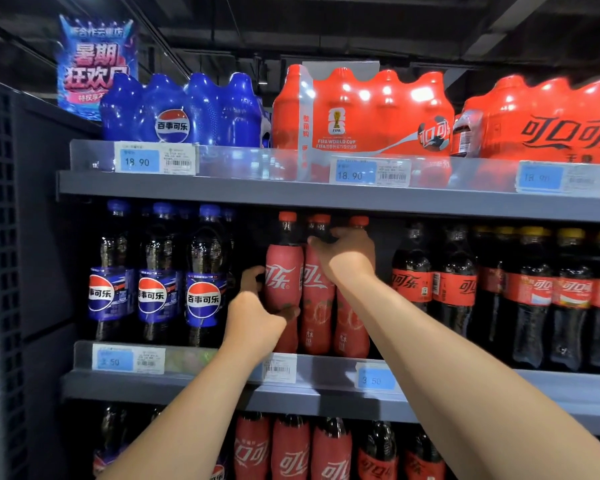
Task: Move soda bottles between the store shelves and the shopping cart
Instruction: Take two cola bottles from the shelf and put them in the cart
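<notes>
The left hand [257, 317] has its fingers [253, 276] curled round the back of a cola bottle in a red sleeve with a red cap [284, 271] and its thumb laid across the front, low on the sleeve, so it clamps the bottle's body. That bottle stands upright at the left of a row of three alike. The right hand [347, 258] lies over the shoulders of the second red-sleeved bottle [317, 306] and the third red-sleeved bottle [350, 330]. Its thumb reaches left across the second one's neck; its fingers are hidden behind the hand, so I cannot tell whether they are closed or on which bottle.

All three stand on a grey metal shelf [326, 388] with a clear front rail and blue-and-white price tags [129, 358]. To the left are dark cola bottles with blue caps and blue labels [203, 292]; to the right, black-capped bottles with red labels [413, 271], then yellow-capped ones [534, 292]. On the shelf above sit a blue shrink-wrapped pack [181, 112] and red shrink-wrapped packs [361, 112]. A blue hanging banner [94, 64] shows against a dark ceiling
</notes>
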{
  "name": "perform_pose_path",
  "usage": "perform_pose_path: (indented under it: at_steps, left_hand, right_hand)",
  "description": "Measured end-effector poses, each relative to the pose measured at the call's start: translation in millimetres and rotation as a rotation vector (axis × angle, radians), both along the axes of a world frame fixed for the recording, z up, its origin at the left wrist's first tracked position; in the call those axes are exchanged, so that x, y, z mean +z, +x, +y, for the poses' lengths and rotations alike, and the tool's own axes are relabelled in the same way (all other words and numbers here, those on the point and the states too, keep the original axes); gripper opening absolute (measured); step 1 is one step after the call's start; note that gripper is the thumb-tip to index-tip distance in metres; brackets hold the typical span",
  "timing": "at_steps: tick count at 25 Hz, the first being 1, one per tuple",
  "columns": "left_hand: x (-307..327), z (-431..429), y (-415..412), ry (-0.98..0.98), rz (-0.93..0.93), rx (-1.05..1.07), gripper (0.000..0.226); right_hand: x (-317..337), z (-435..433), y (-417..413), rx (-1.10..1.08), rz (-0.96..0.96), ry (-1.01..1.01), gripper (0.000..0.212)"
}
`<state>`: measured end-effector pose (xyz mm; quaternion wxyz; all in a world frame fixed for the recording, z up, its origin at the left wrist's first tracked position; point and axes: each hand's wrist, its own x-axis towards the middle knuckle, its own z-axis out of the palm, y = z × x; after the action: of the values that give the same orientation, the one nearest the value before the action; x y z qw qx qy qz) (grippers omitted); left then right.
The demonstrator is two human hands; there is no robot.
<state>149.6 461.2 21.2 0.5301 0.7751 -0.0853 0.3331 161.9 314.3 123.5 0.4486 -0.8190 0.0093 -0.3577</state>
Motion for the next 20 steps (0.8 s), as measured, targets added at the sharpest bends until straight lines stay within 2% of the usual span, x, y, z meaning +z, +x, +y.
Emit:
perform_pose_path:
  at_steps: [6,7,9,11,16,20]
  left_hand:
    - [1,0,-7,-0.028,-0.04,-0.043,0.092]
    - [0,1,-8,-0.033,-0.043,-0.04,0.09]
    - [0,2,-11,-0.043,-0.048,-0.041,0.087]
    - [1,2,-13,-0.043,-0.052,-0.066,0.083]
    - [2,6,-20,0.047,-0.068,-0.096,0.081]
    - [-3,12,-24,0.056,-0.071,-0.102,0.081]
  right_hand:
    - [-2,3,1,0.076,-0.065,0.251,0.011]
    - [0,3,0,0.081,-0.069,0.263,0.011]
    - [2,2,-2,0.082,-0.076,0.245,0.027]
    - [1,-1,-4,0.089,-0.094,0.227,0.033]
    - [-4,-12,-14,0.134,-0.177,0.205,0.029]
    - [0,-13,-26,0.182,-0.15,0.216,0.026]
